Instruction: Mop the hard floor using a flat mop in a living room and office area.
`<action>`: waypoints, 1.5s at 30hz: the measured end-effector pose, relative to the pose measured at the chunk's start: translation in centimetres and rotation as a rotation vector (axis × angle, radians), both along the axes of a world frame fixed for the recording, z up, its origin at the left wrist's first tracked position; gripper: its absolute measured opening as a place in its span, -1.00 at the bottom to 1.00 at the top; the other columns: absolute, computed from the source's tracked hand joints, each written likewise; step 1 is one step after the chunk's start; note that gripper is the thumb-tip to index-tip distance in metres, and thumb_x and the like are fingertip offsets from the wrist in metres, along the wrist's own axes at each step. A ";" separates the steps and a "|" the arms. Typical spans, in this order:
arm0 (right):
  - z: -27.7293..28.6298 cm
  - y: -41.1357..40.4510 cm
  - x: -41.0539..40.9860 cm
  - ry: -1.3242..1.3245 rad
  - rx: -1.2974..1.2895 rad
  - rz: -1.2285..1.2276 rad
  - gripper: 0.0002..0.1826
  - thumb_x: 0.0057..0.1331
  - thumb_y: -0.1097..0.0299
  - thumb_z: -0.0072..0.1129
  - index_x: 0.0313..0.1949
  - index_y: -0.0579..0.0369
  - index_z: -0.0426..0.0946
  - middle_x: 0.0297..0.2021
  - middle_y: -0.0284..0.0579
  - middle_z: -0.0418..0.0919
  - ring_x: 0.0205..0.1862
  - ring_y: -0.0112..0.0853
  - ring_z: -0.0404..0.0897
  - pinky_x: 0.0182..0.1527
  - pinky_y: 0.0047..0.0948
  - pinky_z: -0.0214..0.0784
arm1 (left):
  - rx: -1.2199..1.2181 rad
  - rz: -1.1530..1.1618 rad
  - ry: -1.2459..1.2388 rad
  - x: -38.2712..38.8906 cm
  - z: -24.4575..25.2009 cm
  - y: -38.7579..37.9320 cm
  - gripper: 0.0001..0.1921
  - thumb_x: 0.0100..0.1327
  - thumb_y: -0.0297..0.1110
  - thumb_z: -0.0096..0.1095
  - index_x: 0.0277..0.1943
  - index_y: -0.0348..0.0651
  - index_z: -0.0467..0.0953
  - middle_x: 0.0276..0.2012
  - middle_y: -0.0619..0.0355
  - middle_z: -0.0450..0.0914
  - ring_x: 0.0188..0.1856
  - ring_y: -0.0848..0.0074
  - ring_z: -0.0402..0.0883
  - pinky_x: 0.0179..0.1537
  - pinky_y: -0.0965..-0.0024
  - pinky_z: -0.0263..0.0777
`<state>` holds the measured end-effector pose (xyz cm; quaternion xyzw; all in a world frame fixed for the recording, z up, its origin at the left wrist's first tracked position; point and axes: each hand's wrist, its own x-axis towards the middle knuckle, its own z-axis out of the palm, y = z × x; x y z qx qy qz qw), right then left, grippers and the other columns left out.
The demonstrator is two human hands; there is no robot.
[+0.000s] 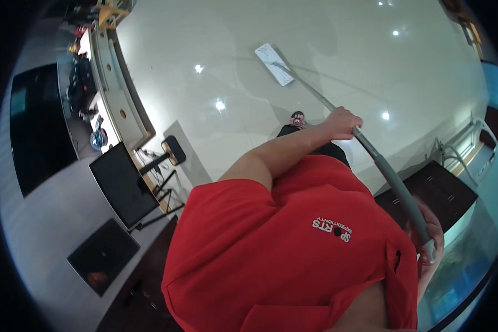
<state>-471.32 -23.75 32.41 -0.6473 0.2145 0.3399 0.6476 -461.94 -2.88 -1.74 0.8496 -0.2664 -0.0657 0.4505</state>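
Observation:
A flat mop's grey telescopic handle [375,155] runs diagonally in front of my red shirt. Around the middle of this pole my left hand [343,123] is wrapped, with the forearm reaching across my body. Close to the handle's top end, my right hand [433,228] grips it at my right side; some fingers are hidden behind the pole. At the far end, the rectangular white mop head [274,64] lies flat on the glossy tiled floor [182,37]. One foot in a striped sandal [297,119] shows below my trousers.
To the left are a drawer cabinet [124,112] with items on top, a wall-mounted television [41,128], a screen on a stand [124,186] and loose cables [149,159]. A dark cabinet [440,195], a metal-framed chair [456,153] and an aquarium [456,282] stand on the right.

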 end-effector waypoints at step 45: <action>-2.6 -2.9 6.4 -1.190 -0.345 0.023 -0.79 0.10 0.48 -0.09 -0.65 0.00 0.16 -0.72 -0.33 0.17 -0.60 -0.48 0.20 -0.19 -0.16 0.15 | -0.014 -0.077 0.189 9.4 -0.1 -16.4 -0.87 -0.13 -0.42 0.15 -0.47 0.09 0.53 -0.42 0.29 0.59 -0.13 0.30 0.52 -0.07 -0.17 0.23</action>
